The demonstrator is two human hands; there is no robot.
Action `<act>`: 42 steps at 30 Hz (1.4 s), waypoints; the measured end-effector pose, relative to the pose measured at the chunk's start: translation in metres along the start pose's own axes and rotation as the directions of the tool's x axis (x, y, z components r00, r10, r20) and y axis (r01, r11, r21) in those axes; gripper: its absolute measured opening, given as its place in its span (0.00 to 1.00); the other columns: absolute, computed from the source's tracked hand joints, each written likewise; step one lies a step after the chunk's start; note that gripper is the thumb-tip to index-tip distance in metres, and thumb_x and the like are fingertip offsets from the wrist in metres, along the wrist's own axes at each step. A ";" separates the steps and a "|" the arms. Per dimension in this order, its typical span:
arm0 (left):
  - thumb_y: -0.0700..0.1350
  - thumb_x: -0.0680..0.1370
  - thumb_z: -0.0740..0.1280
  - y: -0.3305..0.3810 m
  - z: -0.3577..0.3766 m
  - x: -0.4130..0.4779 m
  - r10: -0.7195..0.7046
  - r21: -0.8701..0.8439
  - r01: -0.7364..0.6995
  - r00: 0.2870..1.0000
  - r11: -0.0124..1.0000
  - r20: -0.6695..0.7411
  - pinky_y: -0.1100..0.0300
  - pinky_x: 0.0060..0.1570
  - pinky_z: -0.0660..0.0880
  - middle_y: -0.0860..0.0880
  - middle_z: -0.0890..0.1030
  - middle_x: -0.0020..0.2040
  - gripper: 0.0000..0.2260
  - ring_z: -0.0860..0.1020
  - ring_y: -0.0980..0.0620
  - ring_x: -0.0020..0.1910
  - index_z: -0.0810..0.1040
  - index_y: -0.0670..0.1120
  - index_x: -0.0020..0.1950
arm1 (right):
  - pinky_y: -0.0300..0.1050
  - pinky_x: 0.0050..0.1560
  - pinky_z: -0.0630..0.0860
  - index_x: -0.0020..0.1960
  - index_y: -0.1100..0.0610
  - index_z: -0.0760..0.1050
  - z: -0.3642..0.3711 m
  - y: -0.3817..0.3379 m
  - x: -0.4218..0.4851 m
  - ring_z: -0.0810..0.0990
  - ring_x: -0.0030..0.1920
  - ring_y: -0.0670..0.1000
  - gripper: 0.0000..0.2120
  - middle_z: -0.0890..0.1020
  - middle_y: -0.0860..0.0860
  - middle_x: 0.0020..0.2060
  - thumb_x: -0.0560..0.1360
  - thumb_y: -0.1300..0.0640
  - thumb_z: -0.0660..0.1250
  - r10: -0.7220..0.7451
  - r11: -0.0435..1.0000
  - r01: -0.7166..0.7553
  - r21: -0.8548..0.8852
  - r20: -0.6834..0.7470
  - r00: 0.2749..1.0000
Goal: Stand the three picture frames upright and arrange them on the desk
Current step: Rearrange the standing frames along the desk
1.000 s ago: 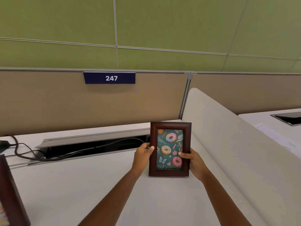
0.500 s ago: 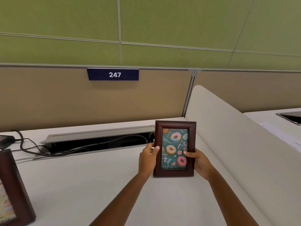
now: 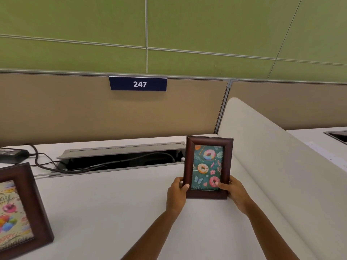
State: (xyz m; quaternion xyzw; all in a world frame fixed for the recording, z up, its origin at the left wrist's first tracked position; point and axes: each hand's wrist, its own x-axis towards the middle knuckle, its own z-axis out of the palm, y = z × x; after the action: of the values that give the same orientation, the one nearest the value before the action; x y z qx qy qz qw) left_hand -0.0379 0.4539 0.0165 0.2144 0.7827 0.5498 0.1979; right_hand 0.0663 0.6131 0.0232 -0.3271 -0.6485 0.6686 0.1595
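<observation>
A dark wooden picture frame with a doughnut print stands upright on the white desk, near the right divider. My left hand grips its lower left edge, and my right hand holds its lower right edge with the thumb on the glass. A second dark frame with a balloon birthday picture stands upright at the left edge of view, partly cut off. No third frame is visible.
An open cable tray with black cords runs along the desk's back. A black power adapter lies at the far left. A curved white divider borders the right side; a tan partition with a "247" sign stands behind.
The view has shifted so the balloon frame at the left shows more. Both hands have slid lower on the doughnut frame, which stays upright near the divider.
</observation>
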 end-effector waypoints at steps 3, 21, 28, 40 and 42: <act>0.39 0.78 0.59 -0.002 0.000 -0.005 0.001 0.020 -0.001 1.000 1.000 0.017 0.55 0.57 0.75 0.40 0.77 0.61 0.14 0.76 0.44 0.58 0.69 0.38 0.63 | 0.51 0.56 0.76 0.64 0.60 0.68 0.002 0.004 -0.009 0.78 0.54 0.57 0.22 0.78 0.58 0.57 0.71 0.62 0.68 -0.013 0.998 0.012 -0.058 -0.031 0.999; 0.45 0.80 0.56 -0.036 -0.058 -0.082 0.020 0.315 -0.048 0.996 0.948 0.090 0.60 0.70 0.58 0.46 0.59 0.75 0.22 0.60 0.49 0.73 0.56 0.45 0.72 | 0.57 0.67 0.65 0.68 0.62 0.63 0.045 0.034 -0.096 0.68 0.66 0.63 0.23 0.70 0.64 0.66 0.74 0.68 0.63 -0.219 0.959 0.095 -0.266 -0.488 0.845; 0.44 0.80 0.56 -0.043 -0.102 -0.124 0.131 0.340 -0.121 0.991 0.933 -0.006 0.63 0.66 0.63 0.48 0.67 0.71 0.18 0.67 0.51 0.69 0.62 0.45 0.69 | 0.54 0.64 0.69 0.64 0.65 0.68 0.120 0.034 -0.147 0.72 0.62 0.60 0.19 0.73 0.62 0.62 0.74 0.72 0.59 -0.364 0.920 0.258 -0.295 -0.397 0.843; 0.40 0.78 0.58 -0.056 -0.215 -0.190 0.396 0.435 -0.241 0.864 0.868 -0.311 0.72 0.61 0.62 0.50 0.75 0.64 0.13 0.72 0.56 0.63 0.71 0.47 0.62 | 0.42 0.59 0.71 0.59 0.63 0.72 0.261 0.014 -0.203 0.75 0.54 0.51 0.15 0.77 0.59 0.57 0.74 0.72 0.58 -0.418 0.873 0.391 -0.292 -0.032 0.908; 0.39 0.78 0.59 -0.060 -0.242 -0.199 0.414 0.454 -0.228 0.833 0.861 -0.367 0.69 0.61 0.63 0.48 0.76 0.62 0.12 0.72 0.54 0.63 0.73 0.46 0.61 | 0.42 0.59 0.72 0.59 0.63 0.72 0.289 0.011 -0.212 0.76 0.56 0.53 0.15 0.78 0.59 0.57 0.74 0.71 0.58 -0.417 0.868 0.406 -0.285 0.024 0.909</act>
State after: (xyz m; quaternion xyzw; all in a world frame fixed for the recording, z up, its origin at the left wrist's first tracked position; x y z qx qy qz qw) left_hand -0.0118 0.1377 0.0515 0.2465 0.8519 0.4423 -0.1338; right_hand 0.0385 0.2567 0.0452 -0.2138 -0.7891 0.5128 0.2621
